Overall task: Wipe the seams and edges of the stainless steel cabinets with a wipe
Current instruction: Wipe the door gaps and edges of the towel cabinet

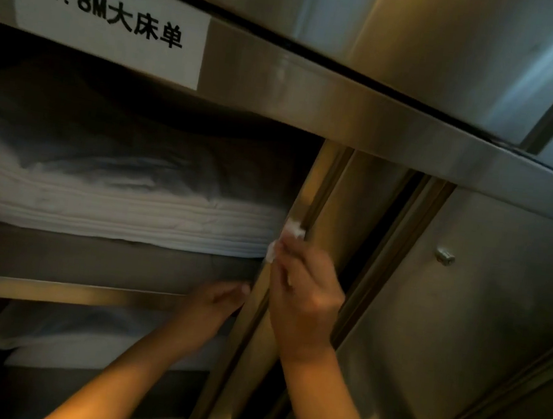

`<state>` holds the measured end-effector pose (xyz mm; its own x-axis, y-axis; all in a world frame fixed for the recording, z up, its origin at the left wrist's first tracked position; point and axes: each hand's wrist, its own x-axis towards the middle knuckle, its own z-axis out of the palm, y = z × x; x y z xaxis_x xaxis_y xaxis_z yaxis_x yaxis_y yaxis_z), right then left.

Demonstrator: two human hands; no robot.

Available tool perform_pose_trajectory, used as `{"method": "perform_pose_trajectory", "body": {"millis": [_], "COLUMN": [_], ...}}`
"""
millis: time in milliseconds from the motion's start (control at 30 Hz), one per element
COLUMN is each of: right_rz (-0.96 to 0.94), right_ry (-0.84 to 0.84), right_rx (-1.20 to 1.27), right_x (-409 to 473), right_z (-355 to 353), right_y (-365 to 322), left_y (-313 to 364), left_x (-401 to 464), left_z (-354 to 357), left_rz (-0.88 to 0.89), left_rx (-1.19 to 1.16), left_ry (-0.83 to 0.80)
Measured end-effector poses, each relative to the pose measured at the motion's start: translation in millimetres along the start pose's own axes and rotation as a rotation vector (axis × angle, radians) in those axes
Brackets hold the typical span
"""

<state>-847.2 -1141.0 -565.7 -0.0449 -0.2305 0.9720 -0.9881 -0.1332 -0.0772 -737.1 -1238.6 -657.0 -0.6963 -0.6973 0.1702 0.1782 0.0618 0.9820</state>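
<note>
Currently right hand (302,302) pinches wipe (287,240) against cabinet door edge (304,192) (fingers clamped on it), left hand (213,309) fingers relaxed, resting beside edge.

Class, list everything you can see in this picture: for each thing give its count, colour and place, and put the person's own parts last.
label: one, white with black print, on the upper rail, top left
folded sheets: one stack, white, upper shelf, left
linen: one pile, white, shelf below
door edge: one, steel, centre
knob: one, metal, right door
wipe: one, white, pressed on the door edge
left hand: touches the door edge lower down
right hand: pinches the wipe
</note>
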Motion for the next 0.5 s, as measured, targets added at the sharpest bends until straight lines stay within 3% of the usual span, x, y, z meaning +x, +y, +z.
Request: {"method": "perform_pose_trajectory", "body": {"millis": [167, 300, 367, 500], "right_rz": [0.063, 0.091, 0.109, 0.075], "right_ry": [-0.289, -0.406, -0.382, -0.113], "right_rx": [0.016, 0.044, 0.072, 0.043], "right_x": [-95, -108, -92, -19], "right_z": [10, 7, 0, -34], "right_y": [6, 1, -3, -14], "left_y": [-3, -4, -1, 6], "left_x": [3, 3, 2, 0], "left_z": [-3, -8, -6, -3], "left_rz": [-0.011, -0.032, -0.029, -0.004], "left_rx": [-0.039, -0.029, -0.020, -0.045], "left_ry": [-0.018, -0.044, -0.039, -0.019]}}
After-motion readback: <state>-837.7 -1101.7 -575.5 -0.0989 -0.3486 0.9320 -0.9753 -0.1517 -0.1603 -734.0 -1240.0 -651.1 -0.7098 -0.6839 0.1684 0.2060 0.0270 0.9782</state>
